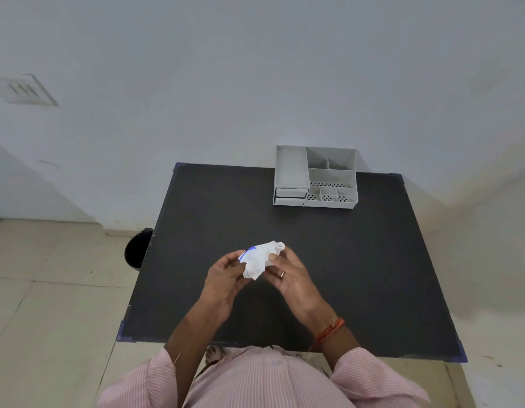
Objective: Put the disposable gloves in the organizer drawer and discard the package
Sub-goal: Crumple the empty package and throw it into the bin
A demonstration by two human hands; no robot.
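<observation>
A crumpled white package (257, 260) with a blue mark is held above the middle of the black table (358, 260). My left hand (223, 275) grips its left side and my right hand (287, 272) pinches its right side with the thumb on top. I cannot tell whether gloves are inside it. The grey organizer (315, 176) stands at the table's far edge, with two small drawers (290, 196) at its front left; both look pushed in.
A black bin (137, 248) stands on the tiled floor by the table's left edge, partly hidden by the table. A white wall rises right behind the organizer. The table's front edge is close to my body.
</observation>
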